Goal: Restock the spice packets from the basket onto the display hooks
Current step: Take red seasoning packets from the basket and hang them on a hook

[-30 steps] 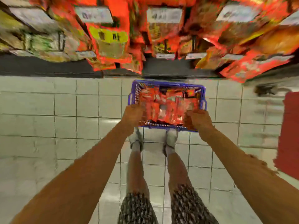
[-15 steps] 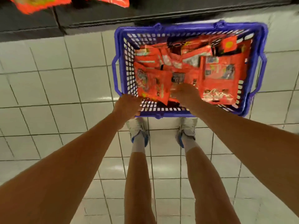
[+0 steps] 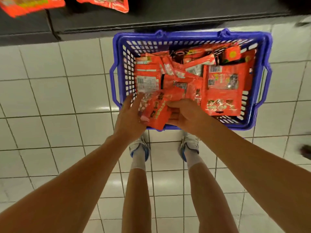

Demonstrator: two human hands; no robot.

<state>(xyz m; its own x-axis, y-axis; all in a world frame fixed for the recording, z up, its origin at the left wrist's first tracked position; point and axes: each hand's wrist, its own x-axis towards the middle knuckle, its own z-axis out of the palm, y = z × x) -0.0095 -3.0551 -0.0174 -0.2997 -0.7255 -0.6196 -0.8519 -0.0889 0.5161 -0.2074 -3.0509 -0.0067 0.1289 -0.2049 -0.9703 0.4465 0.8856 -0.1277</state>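
The right hand (image 3: pixel 185 113) pinches a spice packet (image 3: pixel 159 108) over the basket's (image 3: pixel 262 81) near-left corner. The left hand (image 3: pixel 131 118), fingers spread, rests flat against the packet's left edge

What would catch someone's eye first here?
The blue basket on the white tiled floor, heaped with orange-red packets. At its near edge the right hand grips a bunch of packets while the left hand rests open against them. More packets hang top left.
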